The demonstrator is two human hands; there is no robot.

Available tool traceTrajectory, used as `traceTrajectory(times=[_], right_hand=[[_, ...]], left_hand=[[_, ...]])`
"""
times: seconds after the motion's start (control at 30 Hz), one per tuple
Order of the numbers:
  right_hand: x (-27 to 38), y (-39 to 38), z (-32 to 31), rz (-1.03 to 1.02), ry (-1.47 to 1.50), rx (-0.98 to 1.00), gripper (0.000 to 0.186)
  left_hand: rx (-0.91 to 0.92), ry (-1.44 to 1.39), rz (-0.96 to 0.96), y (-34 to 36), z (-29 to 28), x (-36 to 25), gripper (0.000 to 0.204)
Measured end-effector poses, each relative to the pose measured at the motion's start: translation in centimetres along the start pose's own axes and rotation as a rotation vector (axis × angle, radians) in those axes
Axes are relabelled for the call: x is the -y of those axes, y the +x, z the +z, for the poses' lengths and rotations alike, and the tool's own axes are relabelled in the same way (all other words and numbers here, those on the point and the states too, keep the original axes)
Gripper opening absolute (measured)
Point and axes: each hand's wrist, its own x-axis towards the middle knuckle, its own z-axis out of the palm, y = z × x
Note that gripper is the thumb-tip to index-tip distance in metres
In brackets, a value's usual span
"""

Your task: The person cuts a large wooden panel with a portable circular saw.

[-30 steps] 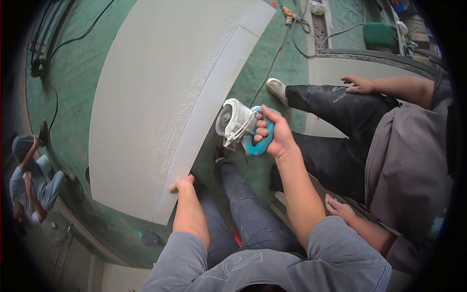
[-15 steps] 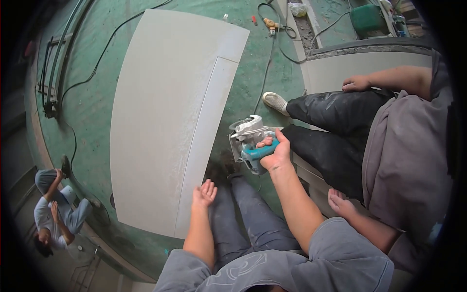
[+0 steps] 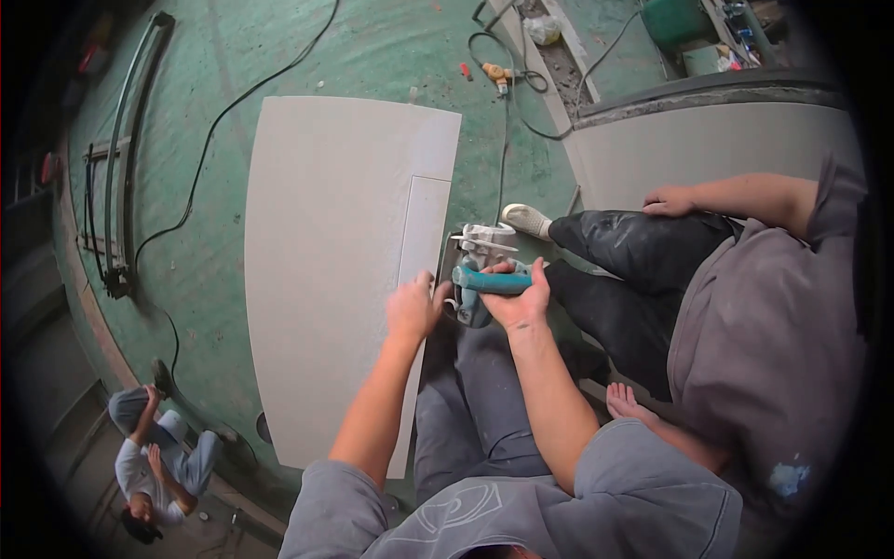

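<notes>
In my right hand (image 3: 521,296) is a handheld circular saw (image 3: 481,240) with a teal handle and a dusty metal guard, held just off the right edge of a large pale panel (image 3: 321,252). A narrow rectangular strip (image 3: 424,228) is marked off by a line along that edge of the panel. Over the strip's near part, close to the saw, is my left hand (image 3: 413,306). Its fingers are blurred by motion, and I cannot tell whether they grip the panel's edge.
A person in black trousers (image 3: 615,317) sits close on my right. Another person (image 3: 154,466) crouches at far left near a metal rail frame (image 3: 126,158). A black cable (image 3: 219,121) crosses the green floor (image 3: 382,47); a yellow connector (image 3: 498,73) lies ahead.
My left hand has moved forward from an open, palm-up pose to the panel's right edge. The saw has turned slightly in my right hand. My view has shifted.
</notes>
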Motion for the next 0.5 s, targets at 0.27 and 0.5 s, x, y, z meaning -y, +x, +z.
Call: traceTrajectory(times=[0.27,0.5], right_hand=[[6.1,28.9,24.0,0.054,0.047,0.000,0.039],[12.9,53.3,34.3,-0.020,-0.004,-0.095,0.039]], left_hand=[[-0.059,0.165,0.252,41.5,-1.8,-7.0,0.025],[-0.058,0.035,0.432,69.3,7.0,-9.4,0.024]])
